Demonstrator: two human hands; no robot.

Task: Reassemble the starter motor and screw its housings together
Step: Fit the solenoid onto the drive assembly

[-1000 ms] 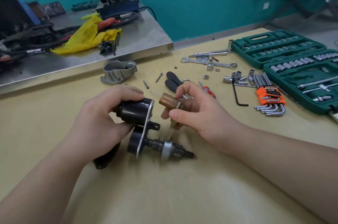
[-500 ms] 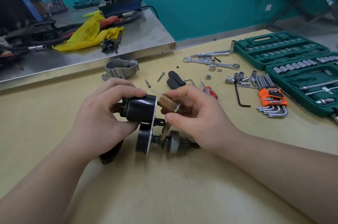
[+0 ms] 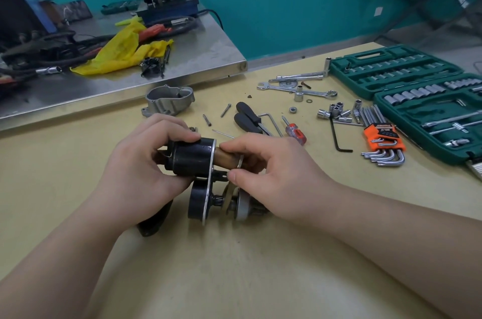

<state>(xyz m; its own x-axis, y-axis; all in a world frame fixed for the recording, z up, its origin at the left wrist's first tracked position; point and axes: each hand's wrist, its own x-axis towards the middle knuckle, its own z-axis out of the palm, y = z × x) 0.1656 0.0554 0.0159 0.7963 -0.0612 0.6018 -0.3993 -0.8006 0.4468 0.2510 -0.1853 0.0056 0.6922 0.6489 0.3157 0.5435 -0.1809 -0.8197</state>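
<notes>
The black starter motor body (image 3: 194,159) lies on the yellow table, its lower drum (image 3: 197,204) carrying a shaft with a silver pinion gear (image 3: 241,205). My left hand (image 3: 140,167) grips the upper black solenoid cylinder. My right hand (image 3: 271,175) holds a copper-brown plunger (image 3: 228,158), whose end sits in the solenoid's mouth; a metal lever hangs under its outer end, beside the pinion. The grey aluminium nose housing (image 3: 169,101) rests apart, farther back. Two loose screws (image 3: 225,110) lie behind the motor.
Two black-handled screwdrivers (image 3: 247,116) and a small red one (image 3: 294,132) lie just behind my right hand. Hex keys in an orange holder (image 3: 382,136), loose sockets (image 3: 336,112), wrenches (image 3: 297,90) and an open green socket case (image 3: 427,120) fill the right. A steel bench (image 3: 182,58) stands behind.
My right hand moved the copper-brown plunger left until its end entered the solenoid. The motor body shifted slightly right under my left hand.
</notes>
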